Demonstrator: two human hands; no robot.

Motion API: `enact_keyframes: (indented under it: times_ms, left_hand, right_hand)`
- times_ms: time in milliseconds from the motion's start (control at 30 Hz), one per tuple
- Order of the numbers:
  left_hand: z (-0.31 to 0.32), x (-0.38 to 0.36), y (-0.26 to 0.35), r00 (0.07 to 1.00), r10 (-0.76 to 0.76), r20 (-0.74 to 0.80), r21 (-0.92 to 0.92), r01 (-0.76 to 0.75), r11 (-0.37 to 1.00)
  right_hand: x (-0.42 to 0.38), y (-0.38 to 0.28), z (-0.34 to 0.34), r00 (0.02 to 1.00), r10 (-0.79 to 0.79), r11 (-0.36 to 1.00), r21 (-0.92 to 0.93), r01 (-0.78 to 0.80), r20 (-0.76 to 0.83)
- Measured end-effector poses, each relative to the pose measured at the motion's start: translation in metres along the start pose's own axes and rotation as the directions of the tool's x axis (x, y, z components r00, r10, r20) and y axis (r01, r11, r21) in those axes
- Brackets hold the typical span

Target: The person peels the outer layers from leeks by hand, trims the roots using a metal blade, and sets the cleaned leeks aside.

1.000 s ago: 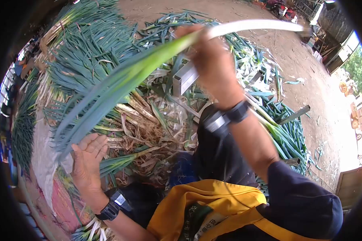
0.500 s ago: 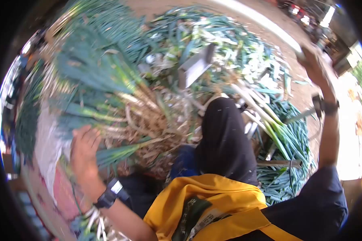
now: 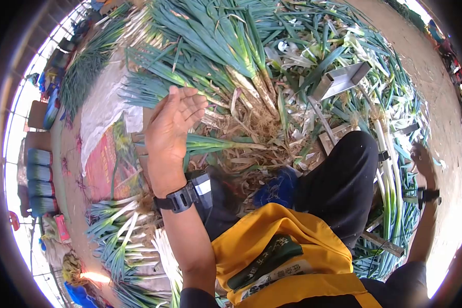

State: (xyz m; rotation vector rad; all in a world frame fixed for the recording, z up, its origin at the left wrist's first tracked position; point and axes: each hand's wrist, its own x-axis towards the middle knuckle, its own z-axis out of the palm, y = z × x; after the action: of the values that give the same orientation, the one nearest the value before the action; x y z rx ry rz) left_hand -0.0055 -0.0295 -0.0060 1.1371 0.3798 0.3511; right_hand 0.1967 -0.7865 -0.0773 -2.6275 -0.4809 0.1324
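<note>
My left hand is raised with its palm turned up and fingers stretched, and it holds nothing. Below and beside it lies a single leek with green leaves and a brown root end. Past its fingertips a thick bundle of leeks rests on the heap, roots toward me. At the far right my right hand hangs beside long trimmed leeks; its fingers look loosely bent and apart, with nothing visible in them. A strap with a device is on each wrist.
An angled metal plate stands on a bar before my knee. Stripped leaves lie behind it. More leeks are piled at lower left, by a white sheet. Dark bundles line the left wall.
The view has swung left. My right hand has lowered from its raised position, and the long pale blurred thing at it is gone from view. My left hand has turned its palm up.
</note>
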Motion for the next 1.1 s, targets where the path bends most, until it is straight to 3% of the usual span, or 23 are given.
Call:
enact_keyframes:
  times_ms: [33,67,100,133,167,200,267,367,400,433,500,533,600,733,800,867,933,1067,1100]
  left_hand:
    - [0.001,0.001,0.000,1.000,-0.004,0.006,-0.005,0.004,1.000]
    - [0.003,0.001,-0.001,1.000,-0.005,0.012,-0.012,0.005,1.000]
    - [0.005,0.001,0.000,1.000,-0.001,0.003,-0.003,0.001,1.000]
    - [0.004,0.001,0.000,1.000,0.004,-0.002,-0.005,-0.004,1.000]
    - [0.003,0.001,-0.001,1.000,0.006,-0.001,-0.006,-0.006,1.000]
    - [0.002,0.002,-0.001,1.000,0.009,0.001,-0.008,-0.009,1.000]
    - [0.002,0.000,0.001,0.999,0.020,-0.046,0.000,-0.020,1.000]
    - [-0.003,-0.002,0.005,0.990,0.038,-0.135,0.014,-0.036,0.999]
    - [-0.005,-0.003,0.007,0.983,0.050,-0.178,0.017,-0.047,0.999]
    - [-0.008,-0.003,0.009,0.981,0.053,-0.185,0.017,-0.050,0.999]
    - [-0.015,-0.004,0.013,0.971,0.058,-0.232,-0.013,-0.062,0.998]
    - [-0.018,-0.004,0.015,0.969,0.060,-0.241,-0.013,-0.065,0.998]
    - [-0.023,-0.007,0.019,0.962,0.078,-0.262,-0.043,-0.092,0.995]
    - [-0.031,-0.013,0.023,0.929,0.132,-0.347,-0.093,-0.174,0.980]
    - [-0.036,-0.015,0.025,0.909,0.127,-0.398,-0.127,-0.191,0.973]
    - [-0.041,-0.014,0.025,0.902,0.118,-0.414,-0.169,-0.204,0.964]
    - [-0.047,-0.013,0.023,0.896,0.109,-0.431,-0.209,-0.216,0.954]
    - [-0.052,-0.007,0.023,0.893,0.108,-0.437,-0.278,-0.248,0.928]
    - [-0.051,-0.006,0.023,0.876,0.101,-0.472,-0.295,-0.265,0.918]
  right_hand:
    - [0.033,-0.061,-0.001,0.999,-0.029,0.987,-0.156,0.035,0.040]
    - [0.054,-0.137,0.006,0.996,-0.082,0.996,0.026,0.082,0.023]
    - [0.079,-0.188,0.012,0.994,-0.026,0.996,0.093,0.016,0.110]
    - [0.098,-0.237,0.019,0.974,-0.172,0.980,-0.075,0.184,0.145]
    - [0.115,-0.281,0.034,0.969,-0.136,0.990,0.057,0.127,0.208]
    - [0.131,-0.312,0.050,0.939,-0.210,0.967,0.197,0.159,0.273]
    - [0.167,-0.358,0.088,0.804,-0.453,0.879,0.341,0.332,0.386]
    - [0.216,-0.394,0.166,0.592,-0.672,0.724,0.227,0.651,0.444]
    - [0.221,-0.417,0.187,0.582,-0.629,0.762,0.261,0.593,0.515]
    - [0.231,-0.429,0.220,0.616,-0.505,0.822,0.118,0.557,0.605]
    - [0.236,-0.442,0.263,0.625,-0.441,0.856,0.094,0.508,0.643]
    - [0.240,-0.443,0.285,0.618,-0.446,0.852,0.097,0.514,0.647]
    - [0.247,-0.441,0.336,0.649,-0.370,0.917,0.148,0.371,0.665]
    - [0.248,-0.425,0.415,0.692,-0.347,0.925,0.112,0.362,0.633]
    - [0.243,-0.431,0.435,0.744,-0.199,0.976,0.197,0.091,0.638]
    - [0.243,-0.433,0.464,0.769,-0.191,0.970,0.236,0.054,0.610]
    - [0.247,-0.439,0.486,0.801,-0.315,0.934,0.314,0.169,0.508]
    - [0.260,-0.471,0.513,0.765,-0.377,0.892,0.428,0.148,0.521]
    - [0.262,-0.482,0.509,0.718,-0.321,0.884,0.467,-0.007,0.618]
